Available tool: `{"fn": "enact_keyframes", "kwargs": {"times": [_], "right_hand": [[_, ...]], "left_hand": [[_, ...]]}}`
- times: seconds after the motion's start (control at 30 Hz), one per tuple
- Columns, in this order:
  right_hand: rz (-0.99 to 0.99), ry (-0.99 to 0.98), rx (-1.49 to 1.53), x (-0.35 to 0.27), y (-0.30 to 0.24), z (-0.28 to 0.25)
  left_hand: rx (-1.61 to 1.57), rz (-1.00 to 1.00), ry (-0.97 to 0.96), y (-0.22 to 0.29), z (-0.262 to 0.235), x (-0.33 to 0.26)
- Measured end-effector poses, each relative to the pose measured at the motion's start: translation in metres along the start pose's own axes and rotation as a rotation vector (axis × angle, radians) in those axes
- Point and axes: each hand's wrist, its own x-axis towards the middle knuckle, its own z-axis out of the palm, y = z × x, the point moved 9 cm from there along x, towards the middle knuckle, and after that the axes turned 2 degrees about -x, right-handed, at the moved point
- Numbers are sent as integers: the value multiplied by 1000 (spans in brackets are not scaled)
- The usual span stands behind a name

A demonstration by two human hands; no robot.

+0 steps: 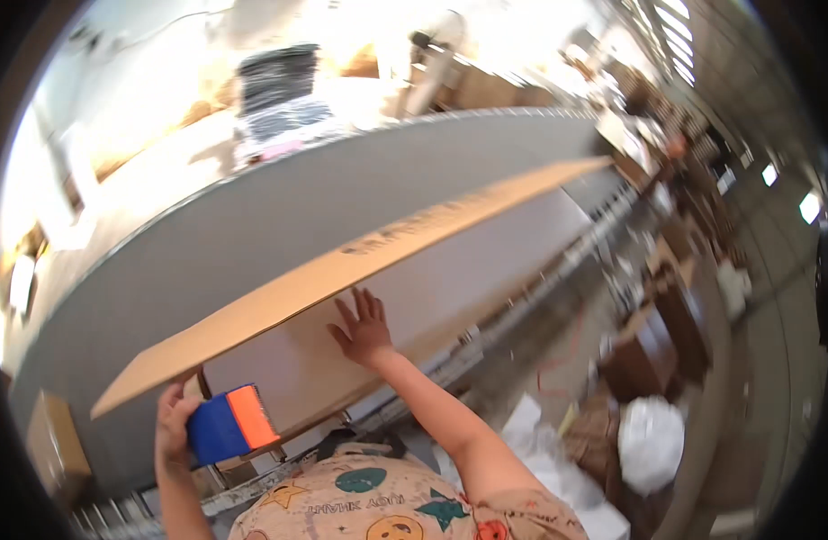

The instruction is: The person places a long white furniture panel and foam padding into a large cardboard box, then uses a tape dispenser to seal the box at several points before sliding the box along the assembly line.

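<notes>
A long, flat cardboard box lies across the grey conveyor belt (pixel 279 216) in front of me. Its brown flap (pixel 297 283) stands raised along the far side and carries dark print. White and pale brown surface (pixel 297 360) shows on the near side of that flap. My left hand (pixel 173 423) is closed round a blue and orange tape dispenser (pixel 232 423) at the box's left end. Spread over the pale surface, the fingers of my right hand (pixel 367 331) reach toward the flap's lower edge. I cannot tell whether they touch it.
A small carton (pixel 57 445) sits at the belt's left end. Beyond the belt is a blurred dark stack (pixel 279 76). To the right, open brown cartons (pixel 652 351), white wrapping and a round white bundle (pixel 651 444) crowd beside the metal conveyor edge.
</notes>
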Motion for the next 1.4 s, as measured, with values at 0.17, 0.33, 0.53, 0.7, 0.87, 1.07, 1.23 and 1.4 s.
{"fn": "enact_keyframes", "kwargs": {"times": [0.17,0.33,0.53,0.7,0.87,1.07,1.23,1.4], "right_hand": [[432,265,455,-126,62,-123],[1164,-38,1149,-259,71,-117],[1093,190,2024,-299,89,-180],[1254,780,1927,-361,203,-221],[1316,938,1948,-438,349,-244],[1401,447,1761,-475,498,-265],[1329,404,1727,-454,610,-290],[1328,251,1762,-426,700,-312]], "left_hand": [[-328,-128,-310,-38,173,21],[-163,-10,-330,-65,310,34],[576,1001,-533,-82,482,-24],[725,1347,-915,-180,616,-95],[790,1332,-1058,-263,753,-97],[1037,1424,-1090,-277,865,-88],[832,1201,-796,-220,895,10],[1101,1083,-18,-190,850,147]]}}
